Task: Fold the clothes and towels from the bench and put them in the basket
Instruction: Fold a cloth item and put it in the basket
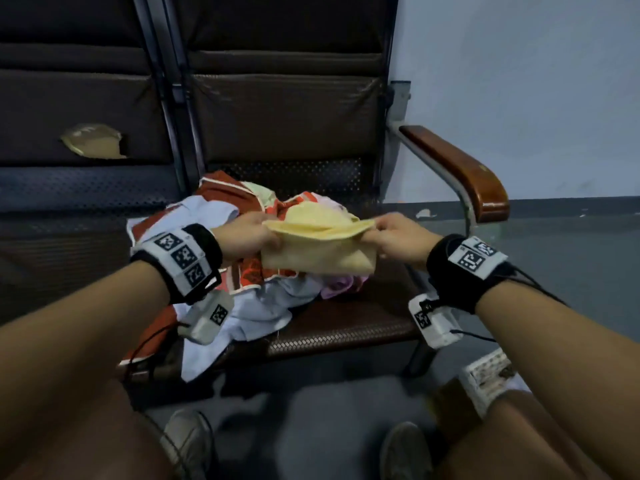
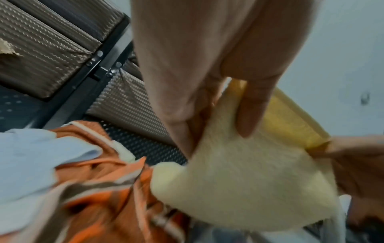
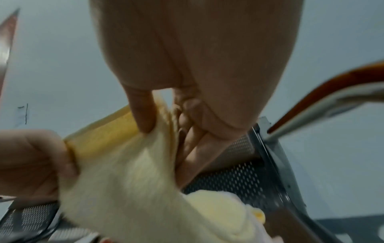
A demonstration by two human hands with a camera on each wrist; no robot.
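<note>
A pale yellow towel (image 1: pixel 320 249) hangs doubled over between both hands above the bench seat. My left hand (image 1: pixel 247 233) pinches its left end, and my right hand (image 1: pixel 391 237) pinches the right end. In the left wrist view, thumb and fingers (image 2: pixel 252 105) clamp the yellow towel (image 2: pixel 249 180). The right wrist view shows the right fingers (image 3: pixel 143 111) gripping the same towel (image 3: pixel 129 180). Under it lies a pile of clothes (image 1: pixel 221 216): red-orange patterned cloth, a light blue garment (image 1: pixel 249 313) and something pink. A white woven basket (image 1: pixel 488 379) peeks out at the lower right.
The brown bench seat (image 1: pixel 346 327) has a perforated metal back and a wooden armrest (image 1: pixel 460 168) on the right. A neighbouring seat (image 1: pixel 69 216) stands to the left. My knees and shoes fill the bottom of the head view, over grey floor (image 1: pixel 571 271).
</note>
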